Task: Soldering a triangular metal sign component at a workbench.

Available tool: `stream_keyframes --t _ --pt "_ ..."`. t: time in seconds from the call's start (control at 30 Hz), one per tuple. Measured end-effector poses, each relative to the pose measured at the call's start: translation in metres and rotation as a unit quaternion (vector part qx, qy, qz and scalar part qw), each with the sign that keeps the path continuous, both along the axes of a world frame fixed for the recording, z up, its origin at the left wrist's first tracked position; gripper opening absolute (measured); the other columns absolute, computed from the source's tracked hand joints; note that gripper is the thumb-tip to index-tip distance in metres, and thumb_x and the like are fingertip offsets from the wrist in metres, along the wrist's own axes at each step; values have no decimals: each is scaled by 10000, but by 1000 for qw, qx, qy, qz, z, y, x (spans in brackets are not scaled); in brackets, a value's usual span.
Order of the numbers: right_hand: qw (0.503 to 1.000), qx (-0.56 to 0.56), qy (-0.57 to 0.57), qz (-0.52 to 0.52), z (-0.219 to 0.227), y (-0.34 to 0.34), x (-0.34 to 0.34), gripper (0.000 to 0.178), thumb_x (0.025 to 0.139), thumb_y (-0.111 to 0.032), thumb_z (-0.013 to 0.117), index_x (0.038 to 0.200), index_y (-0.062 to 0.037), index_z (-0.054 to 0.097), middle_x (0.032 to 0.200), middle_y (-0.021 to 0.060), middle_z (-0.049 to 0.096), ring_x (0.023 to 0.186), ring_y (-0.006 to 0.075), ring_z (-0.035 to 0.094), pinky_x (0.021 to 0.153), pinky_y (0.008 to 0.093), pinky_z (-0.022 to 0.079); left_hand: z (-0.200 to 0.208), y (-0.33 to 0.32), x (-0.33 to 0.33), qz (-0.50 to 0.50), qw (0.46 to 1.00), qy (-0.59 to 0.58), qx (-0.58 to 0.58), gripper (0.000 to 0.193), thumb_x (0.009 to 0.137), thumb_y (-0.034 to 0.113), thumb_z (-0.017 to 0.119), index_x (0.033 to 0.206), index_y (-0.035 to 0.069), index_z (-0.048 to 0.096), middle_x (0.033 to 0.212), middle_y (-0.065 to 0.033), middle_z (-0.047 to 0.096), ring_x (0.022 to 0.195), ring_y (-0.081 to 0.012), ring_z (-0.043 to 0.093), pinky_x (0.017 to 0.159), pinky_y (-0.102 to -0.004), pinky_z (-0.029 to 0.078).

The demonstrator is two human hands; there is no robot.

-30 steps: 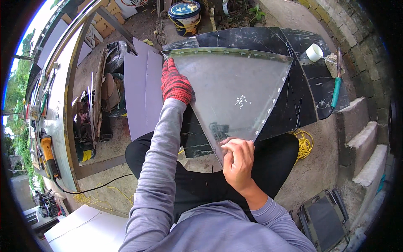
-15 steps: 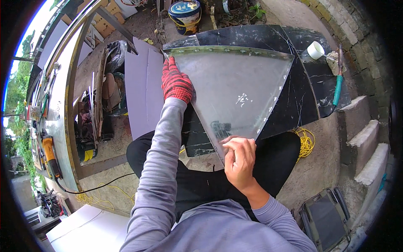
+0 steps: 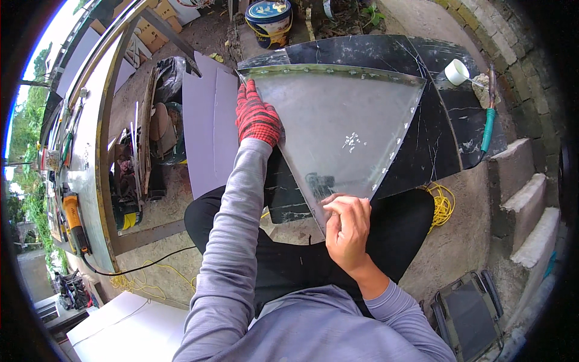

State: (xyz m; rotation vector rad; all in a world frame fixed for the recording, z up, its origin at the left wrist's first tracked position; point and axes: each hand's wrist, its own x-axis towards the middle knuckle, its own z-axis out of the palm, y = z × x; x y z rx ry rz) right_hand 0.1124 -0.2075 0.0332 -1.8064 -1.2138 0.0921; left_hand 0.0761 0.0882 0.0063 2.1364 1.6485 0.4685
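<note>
In my head view, the gray wedge-shaped panel [image 3: 332, 111] lies over black marbled boards [image 3: 421, 145], narrow end toward the body. The gloved left hand [image 3: 258, 116] lies along its left edge; how tightly that grip closes, I can't tell. The bare right hand [image 3: 348, 224] curls at the narrow end, its hold hidden from me. Everything has slid slightly rightward in view; both hands keep their places.

Tally: one gloved left hand [image 3: 259, 116], one bare right hand [image 3: 348, 229] (two in all), one triangular panel [image 3: 329, 114].
Black surface [image 3: 416, 151], toward right edge: one teal-handled iron [image 3: 488, 123], one white container [image 3: 456, 72]. Past far edge: one lidded bucket [image 3: 269, 27].
</note>
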Motion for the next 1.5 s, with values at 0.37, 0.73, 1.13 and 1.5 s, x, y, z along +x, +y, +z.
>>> stream_keyframes --t 0.37,0.73,1.13,1.5 --pt "1000 3 0 0 2 1 0 295 770 93 611 1005 -75 665 1010 84 659 969 305 608 845 428 437 -1 0 -2 -6 1000 -7 10 710 937 112 591 1606 150 357 1649 -202 351 1486 -394 403 1226 -455 349" --pt "1000 -1 -2 -4 1 0 0 279 781 87 612 1000 -76 666 1008 86 661 971 306 609 849 430 439 -3 0 0 -11 1000 -1 8 709 937 126 591 1606 152 358 1647 -200 352 1477 -403 411 1218 -462 357" --pt "1000 -4 -3 -3 0 0 0 273 780 94 608 994 -68 661 1007 86 662 975 305 615 855 427 437 -14 3 -1 -18 999 -8 25 717 929 117 590 1607 151 360 1651 -193 347 1481 -398 402 1219 -460 353" --pt "1000 -7 -8 4 4 2 0 230 812 97 597 985 -47 643 998 95 673 928 297 604 835 413 443 -3 0 0 -11 1000 10 13 713 930 144 594 1603 119 359 1662 -195 329 1451 -394 439 1185 -461 404"
